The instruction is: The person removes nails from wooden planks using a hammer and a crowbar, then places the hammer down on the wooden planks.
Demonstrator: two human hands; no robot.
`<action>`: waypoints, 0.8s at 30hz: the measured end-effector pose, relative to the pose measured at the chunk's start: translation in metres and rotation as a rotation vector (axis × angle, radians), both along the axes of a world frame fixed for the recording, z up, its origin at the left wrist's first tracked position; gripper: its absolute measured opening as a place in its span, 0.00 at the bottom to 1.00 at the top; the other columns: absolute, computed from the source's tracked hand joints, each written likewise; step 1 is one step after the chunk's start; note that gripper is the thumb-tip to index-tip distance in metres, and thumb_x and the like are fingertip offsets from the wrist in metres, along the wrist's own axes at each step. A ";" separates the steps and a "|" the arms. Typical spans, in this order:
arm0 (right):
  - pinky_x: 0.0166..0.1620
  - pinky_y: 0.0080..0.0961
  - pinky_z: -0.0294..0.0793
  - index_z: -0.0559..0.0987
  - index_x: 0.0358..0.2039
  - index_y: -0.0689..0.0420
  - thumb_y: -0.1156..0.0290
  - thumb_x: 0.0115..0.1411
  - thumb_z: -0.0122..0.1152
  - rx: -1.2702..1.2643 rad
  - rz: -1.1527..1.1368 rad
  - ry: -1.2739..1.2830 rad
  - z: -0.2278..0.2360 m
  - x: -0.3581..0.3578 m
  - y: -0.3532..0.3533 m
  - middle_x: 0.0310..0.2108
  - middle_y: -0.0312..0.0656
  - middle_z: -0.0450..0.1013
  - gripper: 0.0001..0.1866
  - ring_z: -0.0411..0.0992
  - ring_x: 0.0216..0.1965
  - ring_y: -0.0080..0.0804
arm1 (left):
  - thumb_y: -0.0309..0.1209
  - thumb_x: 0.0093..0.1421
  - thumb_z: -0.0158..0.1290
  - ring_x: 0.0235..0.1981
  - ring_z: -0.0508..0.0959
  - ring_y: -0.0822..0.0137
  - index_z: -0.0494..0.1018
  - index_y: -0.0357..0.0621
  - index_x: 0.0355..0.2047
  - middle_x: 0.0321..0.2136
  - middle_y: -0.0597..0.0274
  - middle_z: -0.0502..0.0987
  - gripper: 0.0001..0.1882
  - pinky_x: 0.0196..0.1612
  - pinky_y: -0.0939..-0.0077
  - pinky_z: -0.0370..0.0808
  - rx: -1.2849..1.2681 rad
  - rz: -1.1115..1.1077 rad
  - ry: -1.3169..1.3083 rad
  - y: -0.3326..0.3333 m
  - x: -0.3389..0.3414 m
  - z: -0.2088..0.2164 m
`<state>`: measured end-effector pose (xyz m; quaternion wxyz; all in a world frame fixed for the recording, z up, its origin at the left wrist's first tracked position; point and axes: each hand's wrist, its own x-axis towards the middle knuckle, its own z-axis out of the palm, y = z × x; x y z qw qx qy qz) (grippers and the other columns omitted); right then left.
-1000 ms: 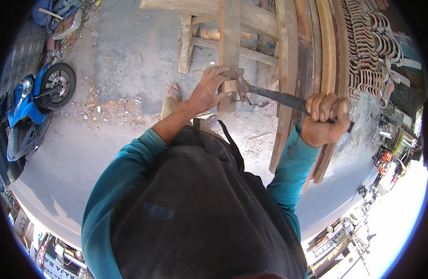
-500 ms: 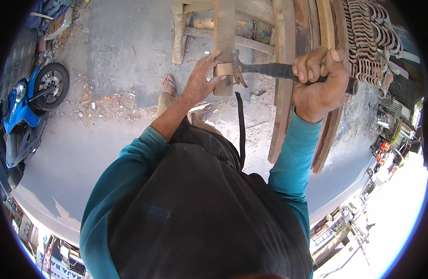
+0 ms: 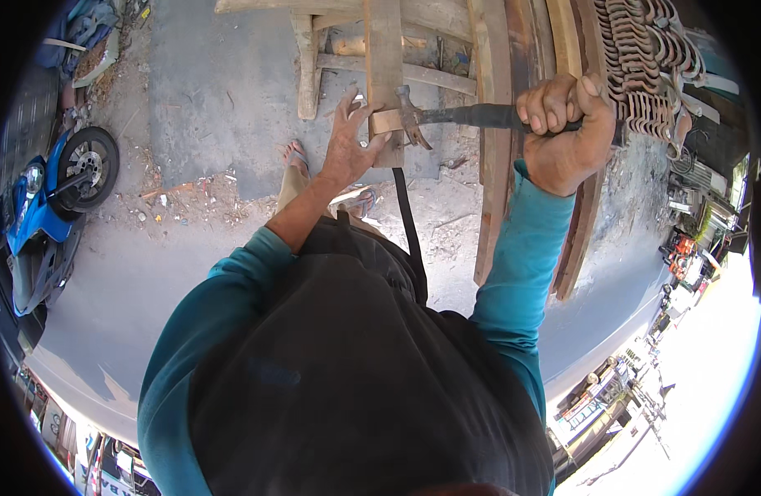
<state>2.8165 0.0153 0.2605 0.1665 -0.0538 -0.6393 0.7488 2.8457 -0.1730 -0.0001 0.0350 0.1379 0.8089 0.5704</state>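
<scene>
A claw hammer with a dark grip on its handle is held in my right hand, the fingers closed round the grip. Its metal head meets the right end of a small light wood block. That block lies across the near end of a wooden plank. My left hand is at the plank's left side, fingers and thumb apart, the thumb by the block. Whether its fingertips touch the wood cannot be told.
Long timber beams run lengthwise to the right, beside a stack of curved clay roof tiles. A rough wooden trestle stands under the plank. At far left is a blue motorcycle. Debris litters the ground.
My left hand's fingers have lifted and spread from the block. The hammer head stays at the block's right end. The whole view has shifted slightly.
</scene>
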 end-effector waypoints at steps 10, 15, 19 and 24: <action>0.27 0.29 0.60 0.58 0.20 0.49 0.61 0.65 0.47 0.033 -0.267 0.018 0.001 0.002 -0.012 0.16 0.35 0.56 0.17 0.56 0.17 0.27 | 0.44 0.68 0.51 0.53 0.68 0.39 0.59 0.39 0.62 0.53 0.34 0.63 0.30 0.56 0.53 0.69 0.082 0.030 -0.006 0.020 0.010 -0.003; 0.25 0.29 0.64 0.57 0.21 0.52 0.60 0.64 0.50 0.042 -0.057 0.158 0.002 0.070 -0.012 0.15 0.37 0.54 0.19 0.59 0.18 0.28 | 0.43 0.68 0.52 0.46 0.72 0.40 0.60 0.42 0.62 0.47 0.36 0.66 0.29 0.51 0.54 0.72 0.103 0.031 -0.094 0.014 0.010 -0.002; 0.18 0.22 0.61 0.69 0.26 0.51 0.65 0.66 0.52 -0.021 -0.353 0.087 0.011 0.022 -0.013 0.13 0.31 0.54 0.11 0.55 0.12 0.21 | 0.42 0.68 0.51 0.44 0.72 0.39 0.59 0.41 0.64 0.45 0.36 0.66 0.29 0.50 0.52 0.72 0.039 0.030 -0.168 0.030 0.014 0.010; 0.19 0.24 0.61 0.66 0.23 0.51 0.61 0.66 0.50 0.029 -0.165 0.123 0.003 0.030 -0.015 0.13 0.31 0.54 0.14 0.55 0.12 0.22 | 0.43 0.68 0.51 0.44 0.72 0.39 0.58 0.43 0.64 0.45 0.36 0.66 0.30 0.48 0.53 0.72 0.014 0.110 -0.148 0.020 0.001 -0.001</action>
